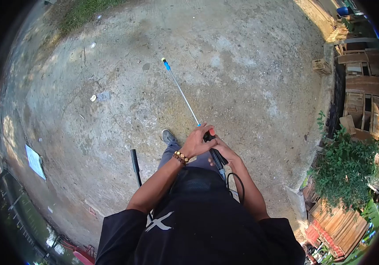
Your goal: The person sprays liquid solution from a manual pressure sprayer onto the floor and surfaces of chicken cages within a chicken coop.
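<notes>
A sprayer wand (183,94) points forward and slightly left over the concrete, with a blue nozzle end at its far tip. Its black trigger handle, with a red-orange part near the top, is in front of my waist. My left hand (195,144), with a beaded bracelet at the wrist, closes over the front of the handle, where the metal tube begins. Just behind it, my right hand (227,152) grips the same handle; some of its fingers are hidden underneath. A black hose (241,185) loops beside my right forearm. Left of my body a black-gripped lever (135,162) sticks up.
Concrete ground (242,97) spreads ahead. Litter and a white sheet (35,161) lie on the left. Along the right are a leafy bush (346,170), wooden crates (359,110) and stacked boards (340,225). My shoe (168,136) shows below the wand.
</notes>
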The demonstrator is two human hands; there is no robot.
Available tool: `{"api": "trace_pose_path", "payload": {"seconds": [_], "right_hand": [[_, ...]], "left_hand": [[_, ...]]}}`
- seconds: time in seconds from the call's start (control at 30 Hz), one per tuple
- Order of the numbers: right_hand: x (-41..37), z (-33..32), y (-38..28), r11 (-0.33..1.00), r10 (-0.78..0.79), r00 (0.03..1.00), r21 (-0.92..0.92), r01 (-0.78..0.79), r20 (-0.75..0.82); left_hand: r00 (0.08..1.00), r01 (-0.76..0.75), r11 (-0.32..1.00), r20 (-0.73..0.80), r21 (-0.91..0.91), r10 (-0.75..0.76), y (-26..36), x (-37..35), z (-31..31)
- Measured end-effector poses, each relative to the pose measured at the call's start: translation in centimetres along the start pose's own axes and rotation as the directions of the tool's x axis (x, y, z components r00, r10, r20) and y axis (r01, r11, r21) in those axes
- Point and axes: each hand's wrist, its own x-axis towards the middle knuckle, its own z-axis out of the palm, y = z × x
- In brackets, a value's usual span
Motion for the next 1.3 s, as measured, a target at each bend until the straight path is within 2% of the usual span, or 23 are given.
{"api": "trace_pose_path", "payload": {"seconds": [0.07, 0.17, 0.23, 0.33, 0.43, 0.5, 0.53, 0.57, 0.6, 0.67, 0.7, 0.73, 0.77, 0.8, 0.83, 0.87, 0.9, 0.93, 1.0, 1.1, 1.17, 1.23, 1.3], "right_hand": [[3.9, -0.5, 0.1, 0.968, -0.084, 0.996, 0.235, 0.085, -0.013], [9.2, -1.5, -2.2, 0.880, -0.198, 0.964, 0.401, 0.255, -0.179], [11.1, -3.5, -4.1, 0.902, -0.186, 0.971, 0.364, 0.230, -0.152], [12.2, -7.2, -7.4, 0.867, -0.037, 0.987, 0.485, 0.111, -0.159], [12.9, -15.7, -7.5, 0.738, 0.073, 0.942, 0.653, 0.170, -0.328], [12.1, -22.0, -6.1, 0.668, 0.191, 0.831, 0.689, 0.280, -0.523], [12.3, -25.1, -4.6, 0.618, 0.271, 0.721, 0.690, 0.378, -0.638], [12.3, -26.5, -4.6, 0.582, 0.384, 0.522, 0.638, 0.504, -0.762], [12.7, -28.4, -4.8, 0.615, 0.375, 0.394, 0.544, 0.571, -0.839], [14.2, -28.9, -9.2, 0.671, 0.447, 0.181, 0.462, 0.581, -0.876], [15.3, -29.1, -10.6, 0.669, 0.447, 0.241, 0.501, 0.549, -0.861], [16.6, -29.4, -12.6, 0.669, 0.439, 0.302, 0.532, 0.519, -0.846], [18.4, -28.7, -14.6, 0.711, 0.341, 0.391, 0.507, 0.487, -0.855], [20.1, -28.1, -17.1, 0.665, 0.292, 0.585, 0.600, 0.444, -0.757], [21.6, -27.3, -20.1, 0.627, 0.221, 0.750, 0.680, 0.380, -0.623], [23.1, -25.9, -23.6, 0.620, 0.146, 0.886, 0.738, 0.265, -0.440], [24.2, -23.8, -27.2, 0.624, 0.070, 0.970, 0.769, 0.139, -0.232], [24.2, -20.9, -31.6, 0.648, 0.017, 0.984, 0.751, 0.125, -0.178], [24.6, -18.5, -36.3, 0.676, -0.042, 0.990, 0.726, 0.129, -0.137], [25.3, -21.2, -37.4, 0.609, -0.070, 0.978, 0.767, 0.199, -0.198], [24.7, -26.9, -34.7, 0.530, 0.050, 0.908, 0.782, 0.329, -0.416], [24.3, -32.8, -29.5, 0.422, 0.294, 0.667, 0.719, 0.553, -0.685], [24.2, -33.6, -30.4, 0.424, 0.550, 0.229, 0.505, 0.752, -0.803]], "left_hand": [[0.981, 0.142, 0.955, 0.164, -0.261, -0.101, 0.7, 2.1, -2.1], [0.922, 0.239, 0.920, 0.369, -0.310, -0.115, 0.0, 5.9, -2.7], [0.912, 0.106, 0.994, 0.401, -0.035, -0.083, -0.4, 8.5, -3.3], [0.952, 0.025, 0.989, 0.298, 0.147, -0.068, 0.3, 11.8, -6.3], [0.966, -0.043, 0.935, 0.252, 0.353, -0.050, 4.3, 15.8, -17.8], [0.999, 0.013, 0.737, -0.043, 0.676, 0.021, 6.3, 17.8, -26.1], [0.980, 0.132, 0.651, -0.199, 0.748, 0.029, 6.4, 18.8, -30.0], [0.944, 0.250, 0.543, -0.327, 0.802, 0.049, 5.6, 19.5, -33.6], [0.917, 0.339, 0.453, -0.397, 0.825, 0.036, 3.5, 19.8, -36.9], [0.892, 0.453, 0.390, -0.403, 0.802, -0.206, 0.6, 21.0, -41.0], [0.855, 0.515, 0.642, -0.291, 0.568, -0.429, -3.8, 21.5, -42.4], [0.803, 0.593, 0.766, -0.101, 0.248, -0.588, -7.1, 22.6, -42.9], [0.728, 0.685, 0.728, -0.054, 0.020, -0.683, -4.5, 24.5, -41.4], [0.652, 0.745, 0.637, 0.016, -0.197, -0.758, -1.7, 26.5, -40.2], [0.826, 0.562, 0.823, -0.011, 0.082, -0.563, -3.5, 27.6, -39.4], [0.918, 0.374, 0.836, -0.030, 0.401, -0.396, -1.2, 29.2, -39.0], [0.878, 0.477, 0.866, -0.047, 0.151, -0.475, 1.5, 30.9, -40.2], [0.832, 0.546, 0.830, -0.038, -0.110, -0.553, 4.6, 32.8, -41.6], [0.877, 0.447, 0.846, -0.042, -0.292, -0.478, 10.2, 34.4, -44.7], [0.945, 0.315, 0.904, 0.002, -0.289, -0.328, 13.3, 35.3, -49.9], [0.971, 0.225, 0.894, 0.008, -0.387, -0.241, 13.5, 36.9, -52.2], [0.970, 0.233, 0.859, 0.053, -0.455, -0.235, 12.9, 40.5, -51.6], [0.900, 0.394, 0.857, -0.047, -0.332, -0.433, 11.9, 46.3, -48.4]]}}
